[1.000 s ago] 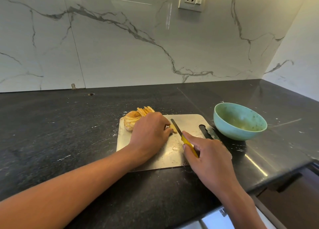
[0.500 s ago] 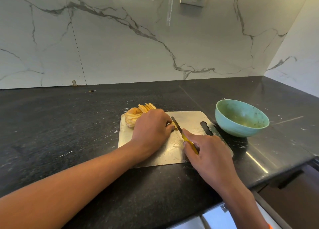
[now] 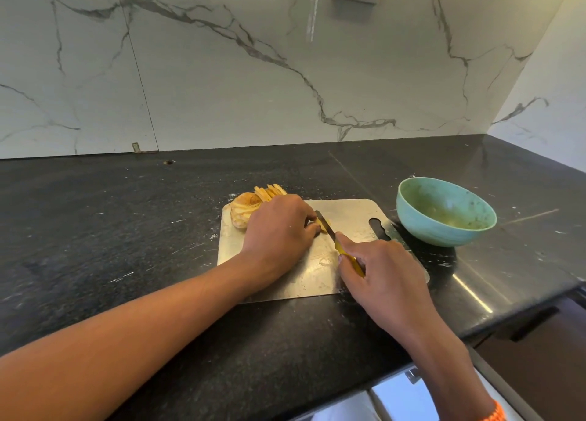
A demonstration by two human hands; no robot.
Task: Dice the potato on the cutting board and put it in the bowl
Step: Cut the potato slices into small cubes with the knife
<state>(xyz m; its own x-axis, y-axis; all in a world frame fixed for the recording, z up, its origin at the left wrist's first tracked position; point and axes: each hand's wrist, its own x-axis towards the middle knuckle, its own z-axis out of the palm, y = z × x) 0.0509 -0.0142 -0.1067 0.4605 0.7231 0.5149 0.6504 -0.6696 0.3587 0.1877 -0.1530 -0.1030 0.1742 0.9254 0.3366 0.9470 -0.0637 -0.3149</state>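
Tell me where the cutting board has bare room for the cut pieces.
Bare steel lies between the knife and the handle slot, toward the bowl. The cutting board's far left corner is crowded: potato, slices, left hand.

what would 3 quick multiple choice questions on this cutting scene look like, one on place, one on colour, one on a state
1. Where does the bowl stand?
A. on the cutting board
B. on the counter, right of the cutting board
C. left of the potato

2. What colour is the knife handle?
A. yellow
B. red
C. white

3. What is the right hand doing?
A. resting flat on the counter
B. lifting the bowl
C. gripping the knife

Answers:
1 B: the bowl sits on the dark counter past the right edge of the cutting board.
2 A: the knife shows yellow at the fingers.
3 C: the right hand curls round the handle, blade beside the left hand by the potato.
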